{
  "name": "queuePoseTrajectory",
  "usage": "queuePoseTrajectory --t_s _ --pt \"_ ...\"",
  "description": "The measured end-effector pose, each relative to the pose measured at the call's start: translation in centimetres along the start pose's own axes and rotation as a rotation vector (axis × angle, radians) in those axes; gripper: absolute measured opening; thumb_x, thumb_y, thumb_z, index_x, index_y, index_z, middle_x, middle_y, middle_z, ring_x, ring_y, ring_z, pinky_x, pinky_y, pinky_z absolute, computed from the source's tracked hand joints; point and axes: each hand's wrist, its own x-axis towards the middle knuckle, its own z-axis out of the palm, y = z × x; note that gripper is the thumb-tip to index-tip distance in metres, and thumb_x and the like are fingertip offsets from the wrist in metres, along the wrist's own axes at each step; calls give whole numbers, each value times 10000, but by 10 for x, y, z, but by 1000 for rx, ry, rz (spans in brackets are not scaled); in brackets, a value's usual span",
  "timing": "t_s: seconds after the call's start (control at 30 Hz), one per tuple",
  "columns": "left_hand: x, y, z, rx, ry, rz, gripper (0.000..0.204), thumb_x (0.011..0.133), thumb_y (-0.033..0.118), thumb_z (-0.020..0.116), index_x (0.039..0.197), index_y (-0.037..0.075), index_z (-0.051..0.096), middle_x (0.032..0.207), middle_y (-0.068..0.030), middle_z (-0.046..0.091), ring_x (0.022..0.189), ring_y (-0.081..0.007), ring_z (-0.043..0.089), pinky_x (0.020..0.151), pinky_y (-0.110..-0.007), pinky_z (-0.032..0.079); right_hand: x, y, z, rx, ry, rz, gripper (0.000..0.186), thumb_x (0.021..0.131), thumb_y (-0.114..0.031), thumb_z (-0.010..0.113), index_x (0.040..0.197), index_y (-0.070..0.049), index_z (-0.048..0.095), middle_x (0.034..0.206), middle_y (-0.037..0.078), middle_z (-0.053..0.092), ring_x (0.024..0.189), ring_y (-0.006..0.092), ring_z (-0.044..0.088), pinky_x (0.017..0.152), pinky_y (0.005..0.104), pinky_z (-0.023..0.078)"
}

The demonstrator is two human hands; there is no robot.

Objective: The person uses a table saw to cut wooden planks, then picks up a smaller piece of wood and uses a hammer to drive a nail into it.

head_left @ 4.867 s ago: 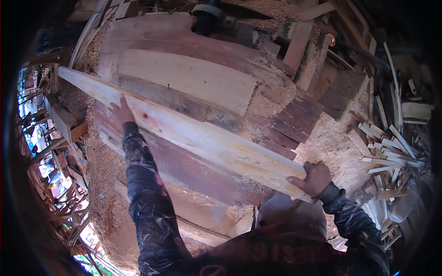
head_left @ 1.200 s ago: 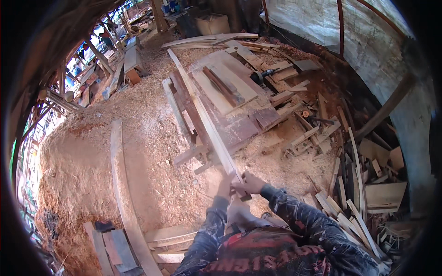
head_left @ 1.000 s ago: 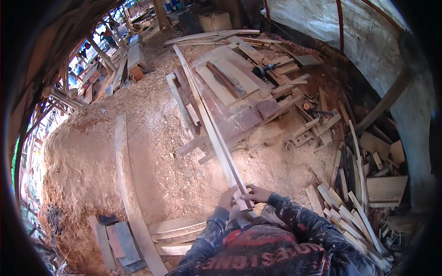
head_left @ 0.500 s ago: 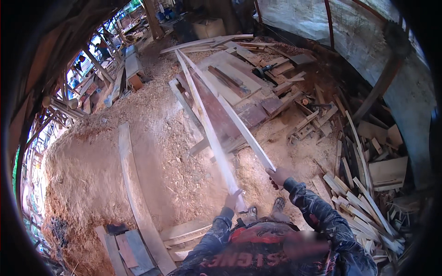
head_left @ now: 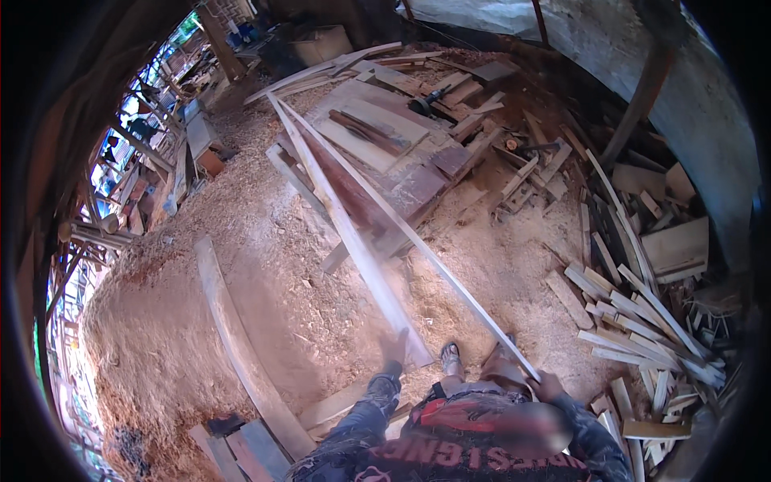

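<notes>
My left hand [head_left: 393, 346], somewhat smeared, is at the near end of a long pale wooden board [head_left: 348, 233], its fingers at the board's left edge and seemingly round it. Farther right, my right hand [head_left: 548, 387] is closed round the near end of a narrow wooden strip [head_left: 434, 259], beside my right leg. Both pieces slope away from me, and their far ends come together over the low heap of planks. The underside of each grip is hidden.
A reddish panel [head_left: 405, 189] with planks on it lies ahead. Cut sticks [head_left: 642, 325] are heaped at the right. A curved slab [head_left: 233, 337] lies on sawdust at the left. Short boards [head_left: 257, 450] are near my left side. A post [head_left: 642, 104] leans against the sheeting.
My right hand has drawn the narrow strip back and to the right, close to my body. My left hand has shifted slightly left at the board's end. The view has turned a little.
</notes>
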Motion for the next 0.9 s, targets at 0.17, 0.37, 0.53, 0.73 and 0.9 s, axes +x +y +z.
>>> queuePoseTrajectory --t_s 0.17,0.37,0.53,0.73,0.9 --pt "39 109 -70 394 121 578 842 730 247 723 1434 33 312 1484 -273 227 1362 -455 245 1127 -506 235 -327 271 9 -502 118 698 177 788 -213 659 910 -107 734 866 97 710 864 307 666 812 439 507" --pt "58 320 -42 887 -167 1216 931 712 256 715 1486 80 227 1536 -202 188 1410 -380 207 1112 -580 209 -627 349 -63 -632 85 1598 424 836 -300 613 1223 -191 478 1210 89 466 1112 262 535 910 407 482" --pt "35 340 49 1444 -1036 1309 386 770 224 649 1148 147 626 1128 -166 631 1087 -373 576 958 -460 450 -793 413 -60 -573 421 1862 587 916 -281 538 1434 -276 262 1476 49 244 1280 225 430 947 381 485" --pt "-173 315 131 1530 -1198 1615 448 780 455 685 1031 93 602 896 -148 664 907 -346 640 738 -468 515 -698 431 -28 -544 1009 1953 796 832 -405 656 1493 -234 248 1538 175 206 1338 366 365 1014 464 426" --pt "-380 264 233 1165 -1294 1508 413 846 451 633 796 41 613 762 -209 650 746 -409 634 669 -496 497 -607 472 111 -28 757 1666 691 902 -468 527 1452 -100 326 1456 293 273 1334 421 330 1093 478 318"
